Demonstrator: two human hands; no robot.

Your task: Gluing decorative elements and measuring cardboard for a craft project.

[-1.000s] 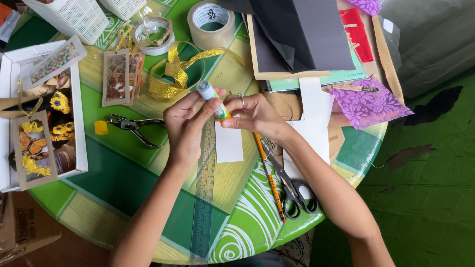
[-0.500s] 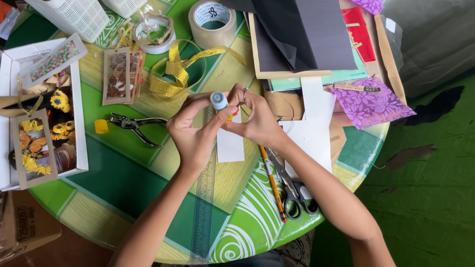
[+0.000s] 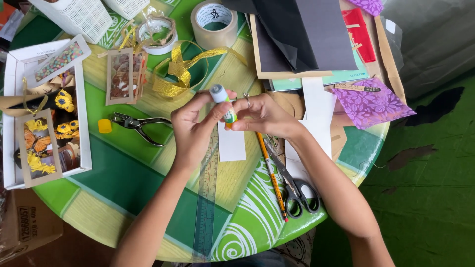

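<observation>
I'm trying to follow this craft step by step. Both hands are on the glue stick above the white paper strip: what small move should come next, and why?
Probably pull the cap off. The left hand and right hand both pinch the glue stick, its white cap end up and seemingly closed, above the bare white paper strip beside the ruler.

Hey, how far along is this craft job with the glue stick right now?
Done: framed flower pieces sit in the white box. In hand: both the left hand and right hand hold a glue stick above a white paper strip. Left: the strip shows nothing stuck on it.
</observation>
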